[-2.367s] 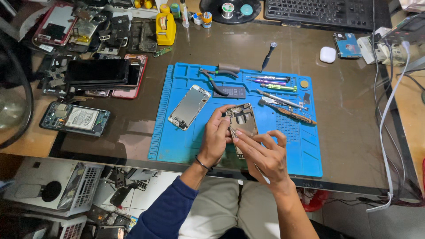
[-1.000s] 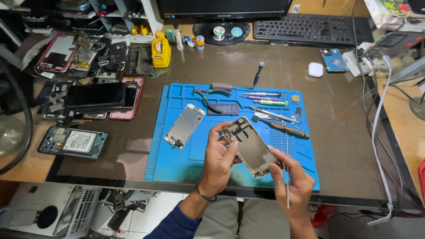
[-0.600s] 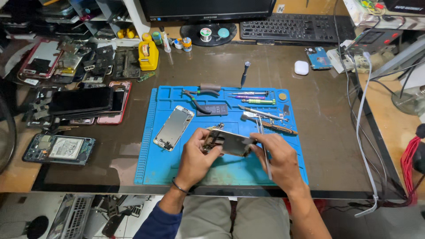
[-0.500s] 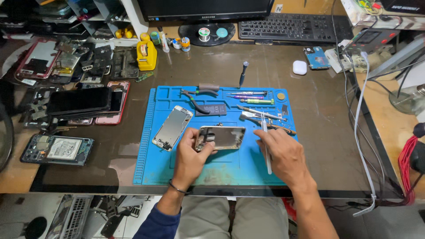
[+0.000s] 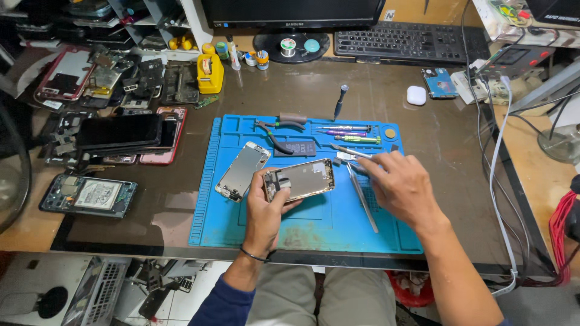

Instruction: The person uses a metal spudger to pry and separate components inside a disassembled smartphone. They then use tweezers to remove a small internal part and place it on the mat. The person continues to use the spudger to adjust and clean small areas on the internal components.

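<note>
A detached phone screen panel (image 5: 242, 171) is lying on the blue repair mat (image 5: 241, 223). At its three o'clock, the left hand (image 5: 266, 208) is clamping an opened phone chassis (image 5: 299, 179). Further right, the right hand (image 5: 402, 184) is pinching metal tweezers (image 5: 362, 193), tips pointing to five o'clock.

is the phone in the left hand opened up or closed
Opened up: the phone body in the left hand shows bare insides, and its screen panel lies apart on the blue mat.

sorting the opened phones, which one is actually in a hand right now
The gold-framed phone shell, gripped at its end by the left hand. The silvery one beside it lies untouched on the blue mat.
</note>
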